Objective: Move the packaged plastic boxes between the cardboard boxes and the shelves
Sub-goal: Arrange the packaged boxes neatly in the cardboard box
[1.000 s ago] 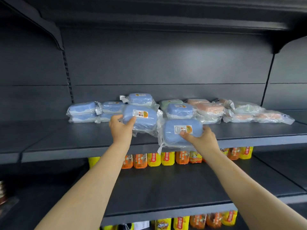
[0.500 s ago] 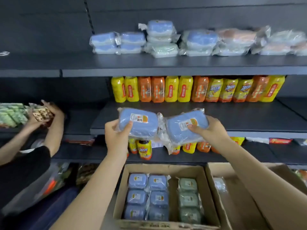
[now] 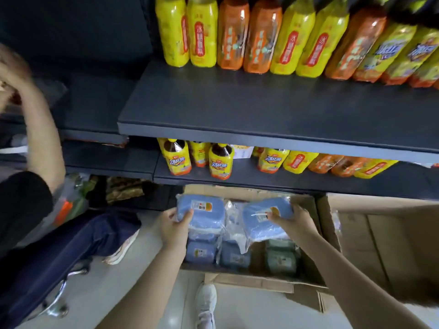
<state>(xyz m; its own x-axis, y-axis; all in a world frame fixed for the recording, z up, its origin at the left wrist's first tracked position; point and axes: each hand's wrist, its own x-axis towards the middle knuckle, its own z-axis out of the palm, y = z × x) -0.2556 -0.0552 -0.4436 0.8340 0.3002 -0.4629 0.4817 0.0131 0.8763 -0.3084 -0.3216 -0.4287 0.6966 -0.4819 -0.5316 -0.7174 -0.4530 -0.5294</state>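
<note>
Blue plastic on both sides here: the left hand [image 3: 174, 231] grips one wrapped blue box [image 3: 202, 208] by its near edge, thumb over the top. The right hand [image 3: 295, 223] clutches a second blue box [image 3: 261, 224] the same way, thumb across the label. Both packs hang just above the open cardboard box [image 3: 259, 280] on the floor, and neither is set down yet.

Look inside: blue packs [image 3: 200, 254] lie along the left and middle, green packs [image 3: 280, 260] on the right, so a good share of the loading is done, I'd say. These two look bound for the top layer at the far end of the carton.

A second cardboard box [image 3: 380, 238] stands just to the right, open. It shows a scrap of clear wrapping at its left wall and little else that I can make out, so there is room for plenty more.

How many packs wait on the shelves I cannot tell. The dark shelf [image 3: 237, 108] in view carries only drink bottles [image 3: 237, 34]. Off to the left, another person [image 3: 35, 138] reaches toward the neighbouring shelving.
</note>
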